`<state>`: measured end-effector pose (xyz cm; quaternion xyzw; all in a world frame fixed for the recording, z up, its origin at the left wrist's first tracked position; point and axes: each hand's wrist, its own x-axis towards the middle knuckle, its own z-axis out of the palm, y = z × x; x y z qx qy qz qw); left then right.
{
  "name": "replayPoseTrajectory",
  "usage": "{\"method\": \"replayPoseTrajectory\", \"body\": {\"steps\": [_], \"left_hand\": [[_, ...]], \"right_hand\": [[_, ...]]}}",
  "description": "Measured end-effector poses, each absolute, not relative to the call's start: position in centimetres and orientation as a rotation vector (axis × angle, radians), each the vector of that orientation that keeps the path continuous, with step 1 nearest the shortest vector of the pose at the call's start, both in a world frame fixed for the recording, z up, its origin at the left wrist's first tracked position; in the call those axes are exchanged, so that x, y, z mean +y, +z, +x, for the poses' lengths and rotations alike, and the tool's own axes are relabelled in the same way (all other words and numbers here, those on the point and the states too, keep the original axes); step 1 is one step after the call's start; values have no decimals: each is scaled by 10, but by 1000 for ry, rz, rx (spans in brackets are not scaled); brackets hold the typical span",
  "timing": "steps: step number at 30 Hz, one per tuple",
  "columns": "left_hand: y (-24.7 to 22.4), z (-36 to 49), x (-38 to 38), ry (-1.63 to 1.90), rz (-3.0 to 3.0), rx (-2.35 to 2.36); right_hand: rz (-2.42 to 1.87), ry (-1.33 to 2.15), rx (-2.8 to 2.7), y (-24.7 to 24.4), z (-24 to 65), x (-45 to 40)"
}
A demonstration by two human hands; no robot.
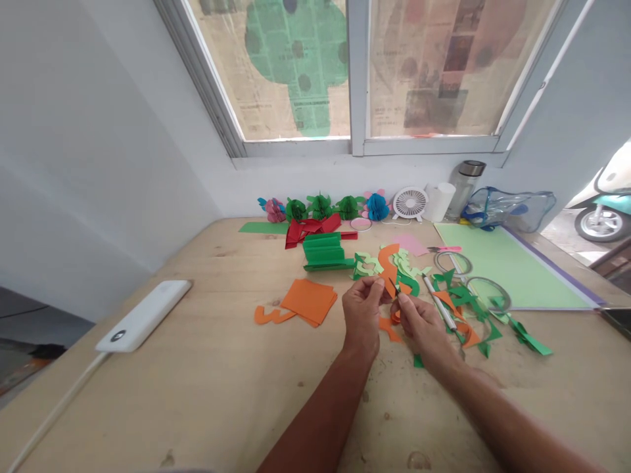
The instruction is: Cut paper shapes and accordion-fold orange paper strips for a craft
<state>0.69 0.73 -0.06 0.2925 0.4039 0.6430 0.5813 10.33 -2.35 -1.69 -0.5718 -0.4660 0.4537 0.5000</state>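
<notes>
My left hand (363, 305) pinches a curved piece of orange paper (388, 259), which stands up above the fingers. Closed around small scissors (394, 286), my right hand (421, 322) holds their dark blades against the paper's lower edge; the handles are hidden in the fingers. Orange scraps (389, 330) lie under both hands. To the left are a stack of orange paper squares (310, 301) and a cut wavy orange strip (266, 315). Light green cut pieces (367, 264) and folded green paper (323, 251) lie just beyond.
Green scraps (473, 301), tape rolls (488, 293) and a white pen (440, 302) spread on the right near a light green sheet (532, 266). Red paper (315, 226), paper ornaments (321, 206) and a fan (411, 203) stand toward the wall. A power strip (145, 315) lies left.
</notes>
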Motion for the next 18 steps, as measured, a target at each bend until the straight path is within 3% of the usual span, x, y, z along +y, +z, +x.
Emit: {"method": "replayPoseTrajectory", "body": {"steps": [18], "left_hand": [[3, 7, 5, 1475, 621, 915]], "right_hand": [[-1445, 943, -1223, -14, 104, -24]]}}
